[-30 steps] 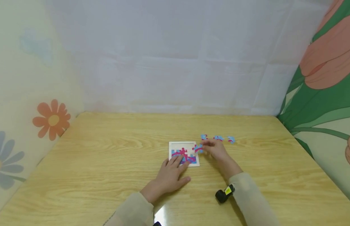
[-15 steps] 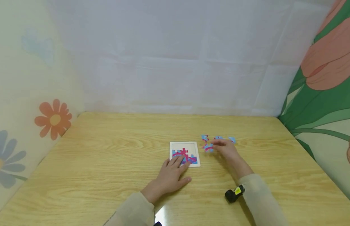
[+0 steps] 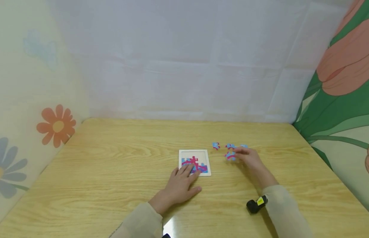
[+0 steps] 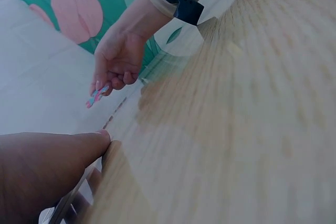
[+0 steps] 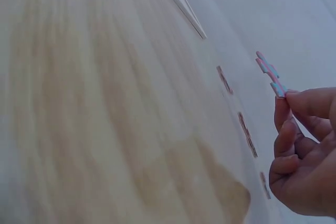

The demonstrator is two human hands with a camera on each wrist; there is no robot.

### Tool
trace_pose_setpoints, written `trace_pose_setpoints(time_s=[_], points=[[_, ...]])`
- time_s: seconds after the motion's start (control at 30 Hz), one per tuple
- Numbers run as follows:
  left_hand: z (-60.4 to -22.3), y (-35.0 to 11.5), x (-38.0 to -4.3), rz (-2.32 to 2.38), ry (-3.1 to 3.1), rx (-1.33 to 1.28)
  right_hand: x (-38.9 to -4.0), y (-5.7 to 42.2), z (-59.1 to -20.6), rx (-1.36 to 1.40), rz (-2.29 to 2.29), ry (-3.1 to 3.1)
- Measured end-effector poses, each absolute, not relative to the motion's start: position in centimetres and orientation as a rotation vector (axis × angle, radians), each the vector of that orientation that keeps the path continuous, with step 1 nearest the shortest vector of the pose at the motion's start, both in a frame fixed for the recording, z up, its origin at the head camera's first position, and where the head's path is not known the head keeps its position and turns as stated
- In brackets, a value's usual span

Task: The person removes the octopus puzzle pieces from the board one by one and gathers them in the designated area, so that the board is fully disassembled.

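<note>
We seem to be in the middle of putting a picture puzzle together, with one piece chosen but not seated. The white tray (image 3: 187, 154) is our landmark: fitted pieces (image 3: 194, 161) fill much of its near half, and its far strip and part of its right side lie bare. Our right hand (image 3: 250, 158) is to the right of the tray, its grip pinching a pink-and-blue piece (image 3: 230, 156) by one edge between thumb and finger, clear of the table (image 3: 127, 142). Our left hand (image 3: 180, 186) lies spread over the tray's near left corner, fingertips on the fitted pieces, probably steadying it. Beyond the held piece, to the tray's far right, three loose pieces wait in a row: a first (image 3: 215, 145), a second (image 3: 230, 145) and a third (image 3: 244, 145).

As we judge it, the next move calls for matching the held piece to a bare spot in the tray and turning it to suit, or laying it down for another.

Our left fingers hide some of the tray's near left part, and our right hand partly covers the third loose piece. The wrist views catch the tray only as a cut-off sliver and the pieces nearly edge-on, so we cannot tell where the held one belongs.
</note>
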State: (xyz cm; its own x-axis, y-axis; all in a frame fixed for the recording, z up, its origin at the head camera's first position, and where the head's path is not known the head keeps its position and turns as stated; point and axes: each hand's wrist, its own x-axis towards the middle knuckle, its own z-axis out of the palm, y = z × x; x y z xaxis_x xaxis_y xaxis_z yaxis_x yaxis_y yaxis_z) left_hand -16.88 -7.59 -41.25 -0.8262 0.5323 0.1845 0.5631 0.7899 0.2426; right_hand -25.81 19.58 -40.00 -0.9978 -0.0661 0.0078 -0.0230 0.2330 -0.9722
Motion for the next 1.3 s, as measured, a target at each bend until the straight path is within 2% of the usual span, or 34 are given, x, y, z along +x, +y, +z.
trace_pose_setpoints(time_s=[0.77, 1.3], points=[[-41.0, -7.6, -16.8, -0.438, -2.896, -0.885, -26.1, 24.0, -39.3, 0.122, -1.823, 2.474], [-41.0, -7.6, -16.6, -0.440, -2.883, -0.894, -26.4, 25.4, -39.6, 0.089, -1.792, 2.541]])
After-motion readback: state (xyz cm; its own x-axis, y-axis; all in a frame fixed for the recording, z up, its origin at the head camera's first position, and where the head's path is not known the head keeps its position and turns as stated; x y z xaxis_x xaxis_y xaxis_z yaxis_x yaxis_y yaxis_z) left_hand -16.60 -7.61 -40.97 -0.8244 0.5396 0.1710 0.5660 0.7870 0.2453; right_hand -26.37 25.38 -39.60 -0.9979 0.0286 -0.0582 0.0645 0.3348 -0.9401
